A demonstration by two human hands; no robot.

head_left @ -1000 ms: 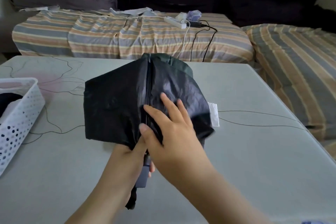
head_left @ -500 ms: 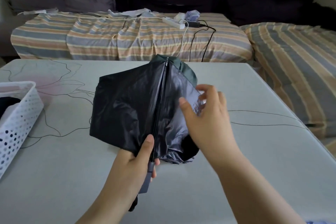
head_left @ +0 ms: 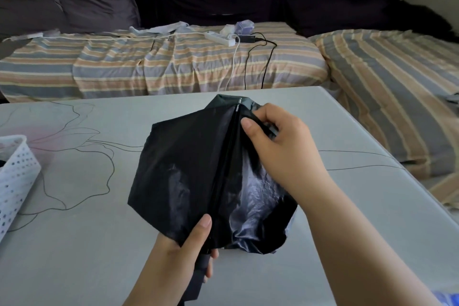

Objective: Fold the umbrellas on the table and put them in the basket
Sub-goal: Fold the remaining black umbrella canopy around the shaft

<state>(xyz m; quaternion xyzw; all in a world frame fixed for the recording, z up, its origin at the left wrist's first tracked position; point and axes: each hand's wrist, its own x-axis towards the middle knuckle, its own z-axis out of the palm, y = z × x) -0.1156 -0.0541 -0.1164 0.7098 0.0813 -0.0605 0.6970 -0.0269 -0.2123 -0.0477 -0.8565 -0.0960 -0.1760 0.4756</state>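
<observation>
Two bare forearms, no sleeves showing up to the near edge of view. No rings, watch or bracelet on left hand (head_left: pixel 185 253) or right hand (head_left: pixel 278 141). Fingernails short, plain and unpainted.

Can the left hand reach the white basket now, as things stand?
Probably not yet. The left hand grips the handle end of the black umbrella, so it is occupied. The table between it and the white basket at the left edge shows nothing in the way.
</observation>
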